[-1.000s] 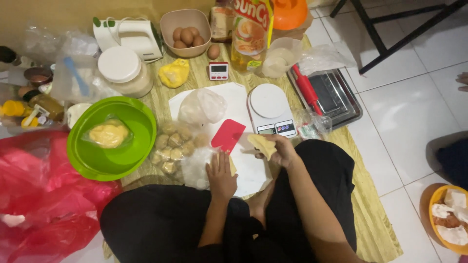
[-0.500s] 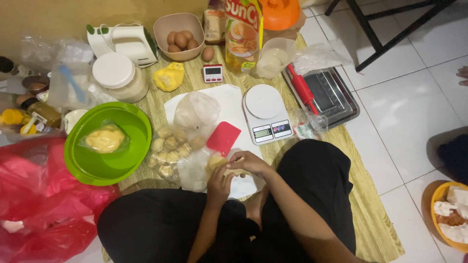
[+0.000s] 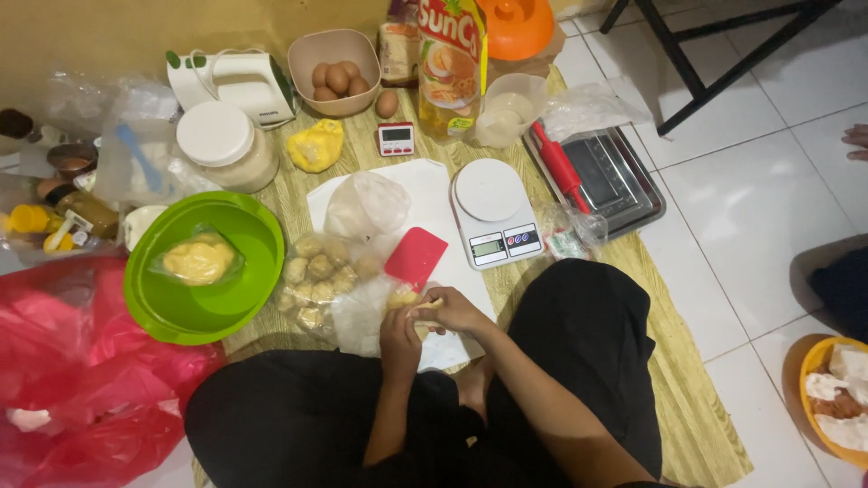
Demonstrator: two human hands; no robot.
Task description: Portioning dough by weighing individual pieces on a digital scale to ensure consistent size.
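Note:
I sit cross-legged on a woven mat. My left hand (image 3: pixel 400 342) and my right hand (image 3: pixel 455 310) meet over the near edge of a white board (image 3: pixel 425 194) and press a small lump of pale yellow dough (image 3: pixel 404 297) between them. A red scraper (image 3: pixel 415 256) lies on the board just beyond my fingers. To the left, several dough balls (image 3: pixel 316 271) rest on clear plastic. A white kitchen scale (image 3: pixel 494 211) stands to the right of the board.
A green bowl (image 3: pixel 172 303) with bagged yellow dough sits at the left, red plastic bags (image 3: pixel 72 361) beside it. At the back are a bowl of eggs (image 3: pixel 337 77), a hand mixer (image 3: pixel 237 81), an oil pouch (image 3: pixel 449 63) and a metal tray (image 3: pixel 608 181) with a red-handled tool.
My right hand came back from beside the scale to join my left hand, and both now close on the dough piece. The camera view has shifted slightly.

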